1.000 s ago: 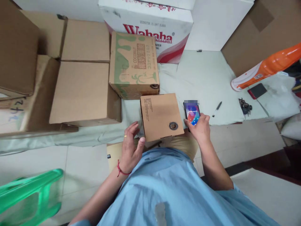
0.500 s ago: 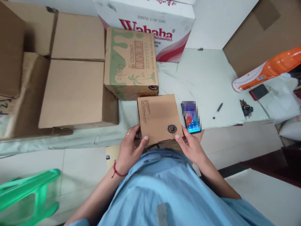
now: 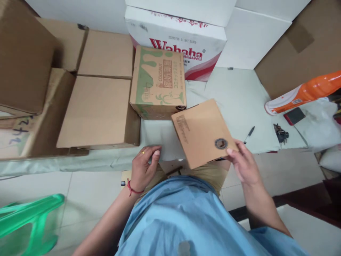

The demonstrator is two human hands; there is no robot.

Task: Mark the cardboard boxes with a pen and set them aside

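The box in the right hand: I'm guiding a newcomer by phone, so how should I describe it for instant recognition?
From the big white Wahaha carton at the back, come forward and slightly right past the coconut carton. There the right hand grips a small brown box by one corner. Among its neighbours it alone is held, with a dark round mark near the gripped corner.

Half second ago we had both hands on small square brown cardboard box with dark round emblem [image 3: 202,131]; now just right hand [image 3: 246,163], gripping lower right corner. Left hand [image 3: 145,165] off box, well clear of it, fingers more curled. Box shifted right, turned askew, now covering lit screen of black-edged smartphone, which our right hand touched one second ago. Pale green cloth [image 3: 169,138] now bared where box was.
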